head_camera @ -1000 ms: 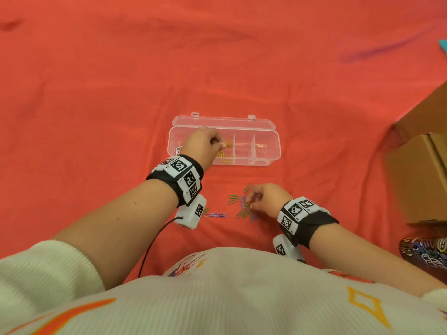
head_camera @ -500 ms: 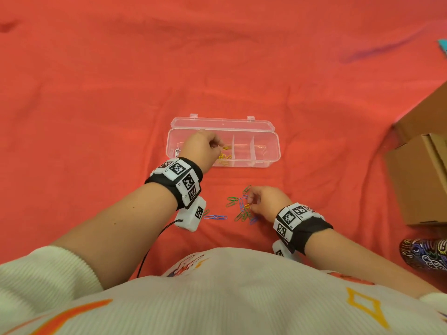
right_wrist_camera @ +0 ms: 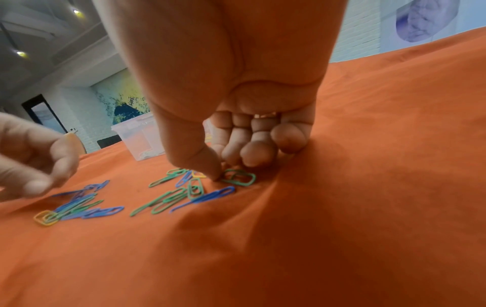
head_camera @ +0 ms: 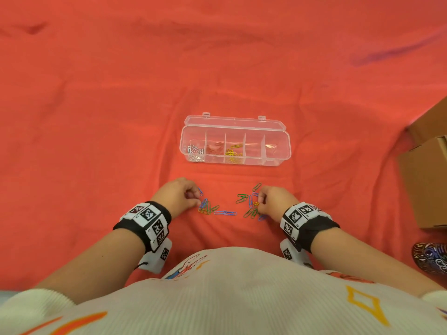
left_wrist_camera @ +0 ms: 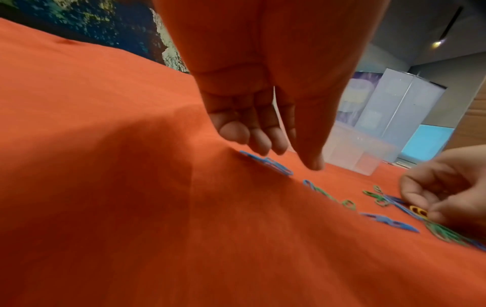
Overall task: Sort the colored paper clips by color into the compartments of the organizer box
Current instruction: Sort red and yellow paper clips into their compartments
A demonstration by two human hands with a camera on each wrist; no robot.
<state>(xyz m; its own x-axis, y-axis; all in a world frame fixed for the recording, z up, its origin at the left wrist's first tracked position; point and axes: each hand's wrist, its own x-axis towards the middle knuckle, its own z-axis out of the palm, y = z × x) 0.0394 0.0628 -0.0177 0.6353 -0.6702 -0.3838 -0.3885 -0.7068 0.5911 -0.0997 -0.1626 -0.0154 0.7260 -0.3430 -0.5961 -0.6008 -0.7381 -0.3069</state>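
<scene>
We see the clear organizer box [head_camera: 235, 141] lying open on the red cloth [head_camera: 96, 117], its lid folded back on the far side. White clips sit in its leftmost compartment, red ones in the next, and yellow ones in the third; what is in the rightmost compartment we cannot tell. The loose paper clips [head_camera: 225, 206], blue, green and a few yellow, lie on the cloth between our two hands, nearer to us than the box and well apart from it.

Our left hand [head_camera: 179, 197] hovers over the left cluster with loosely curled fingers and holds nothing; a blue clip [left_wrist_camera: 268, 163] lies just under its fingertips. Our right hand [head_camera: 274, 201] is curled down on the right cluster, thumb beside a green clip [right_wrist_camera: 239, 176], but we cannot tell whether it pinches one.

A cardboard box [head_camera: 428, 170] stands at the right edge, away from the work. Nothing stands between the hands and the organizer box.
</scene>
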